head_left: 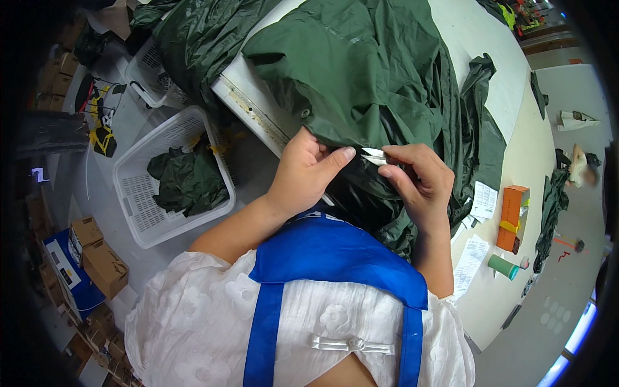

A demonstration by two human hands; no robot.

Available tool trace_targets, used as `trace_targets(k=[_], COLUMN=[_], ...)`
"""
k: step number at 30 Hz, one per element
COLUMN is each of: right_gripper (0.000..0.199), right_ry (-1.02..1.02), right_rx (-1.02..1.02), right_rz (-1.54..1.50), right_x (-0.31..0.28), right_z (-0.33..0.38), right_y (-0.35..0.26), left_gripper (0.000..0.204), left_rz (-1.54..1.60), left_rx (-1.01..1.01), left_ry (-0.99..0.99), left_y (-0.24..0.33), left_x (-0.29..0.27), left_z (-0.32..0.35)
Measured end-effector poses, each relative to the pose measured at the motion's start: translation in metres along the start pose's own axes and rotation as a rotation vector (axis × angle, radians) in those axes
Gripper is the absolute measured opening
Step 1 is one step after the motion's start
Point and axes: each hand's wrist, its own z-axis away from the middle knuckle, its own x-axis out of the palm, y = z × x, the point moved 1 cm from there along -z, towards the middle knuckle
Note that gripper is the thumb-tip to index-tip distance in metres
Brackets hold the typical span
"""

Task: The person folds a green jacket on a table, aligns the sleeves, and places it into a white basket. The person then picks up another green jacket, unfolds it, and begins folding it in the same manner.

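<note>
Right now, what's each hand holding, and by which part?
The left hand pinches the green fabric by its edge, near an eyelet. The right hand holds small snips behind the blades, which point left.

Tight gap between left hand (pixel 311 166) and right hand (pixel 420 179), and the thread snips (pixel 376 160) poke into it! Far side, bunched dark-green fabric (pixel 361 77) walls off the reach; over right, a pale tabletop (pixel 518 155) strip offers passage, until the orange box (pixel 509 205) intervenes.

Orange box (pixel 512 215) near green cylinder (pixel 501 266), possibly thread spool; brown cartons (pixel 105 269)
</note>
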Motion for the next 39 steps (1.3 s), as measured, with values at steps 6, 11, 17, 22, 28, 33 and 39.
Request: trace_targets(k=[6,11,17,22,28,33,39], right_gripper=[0.034,0.067,0.014,0.013,0.014,0.02,0.041], right_ry=[0.169,0.046,-0.004,-0.497,-0.847,-0.633,-0.054], right_rx=[0.146,0.168,0.237,0.368,0.629,0.671,0.647], right_rz=[-0.327,-0.043,-0.162,-0.336,-0.323,-0.553,-0.613], right_x=[0.0,0.021,0.019,-0.008,-0.01,-0.022,0.014], right_z=[0.009,0.011,0.042,0.073,0.105,0.099,0.027], right_y=[0.008,0.004,0.032,0.048,0.062,0.063,0.055], left_gripper=[0.046,0.058,0.043,0.039,0.037,0.047,0.052], left_rz=[-0.021,0.211,0.759,0.707,0.382,0.628,0.623], left_rx=[0.016,-0.104,-0.28,-0.01,0.189,0.043,-0.137], left_ry=[0.014,0.029,0.292,0.347,0.415,0.054,-0.347], left_y=[-0.001,-0.007,-0.027,-0.014,0.018,0.025,-0.025], left_x=[-0.002,0.0,-0.065,-0.141,-0.157,-0.154,-0.137], left_z=[0.001,0.004,-0.023,-0.053,-0.043,-0.011,0.039])
